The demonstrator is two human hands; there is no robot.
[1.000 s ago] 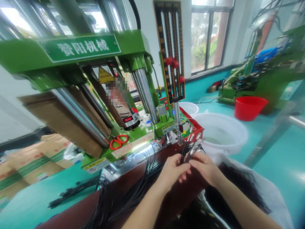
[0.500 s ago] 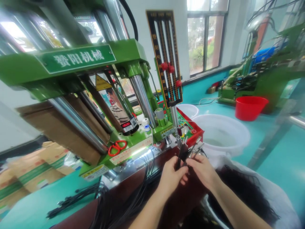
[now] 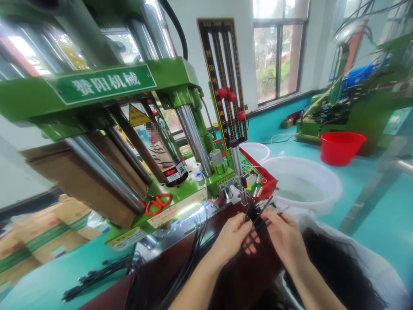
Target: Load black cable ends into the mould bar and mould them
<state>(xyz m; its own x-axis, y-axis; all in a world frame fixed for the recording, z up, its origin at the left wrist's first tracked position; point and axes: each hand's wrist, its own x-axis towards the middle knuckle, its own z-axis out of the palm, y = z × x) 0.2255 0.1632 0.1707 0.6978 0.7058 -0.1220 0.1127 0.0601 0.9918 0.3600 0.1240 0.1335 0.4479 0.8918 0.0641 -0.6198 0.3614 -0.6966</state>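
Several thin black cables [image 3: 254, 212] with metal plug ends are bunched in my left hand [image 3: 237, 237], whose fingers are wrapped round them. My right hand [image 3: 285, 234] is just to the right, thumb and fingertips pinched on the ends of some cables from the same bunch. The plug ends point up and away from me. Both hands are above the dark red-brown tabletop [image 3: 254, 275]. More black cables [image 3: 183, 269] run from the machine's front edge down across the table, to the left of my forearms.
A green press [image 3: 190, 189] stands ahead and left, with red-handled scissors [image 3: 158, 204] on its bed. Behind my hands is a red-edged control panel [image 3: 271, 185]. At right are a white tub [image 3: 332, 189], a red bucket [image 3: 342, 148] and a white-lined container of black strands [image 3: 342, 267]. A person [image 3: 159, 150] is beyond the press.
My right hand has shifted slightly right, away from my left, and its fingers have lifted along the cable ends. My left hand keeps its hold on the bunch.
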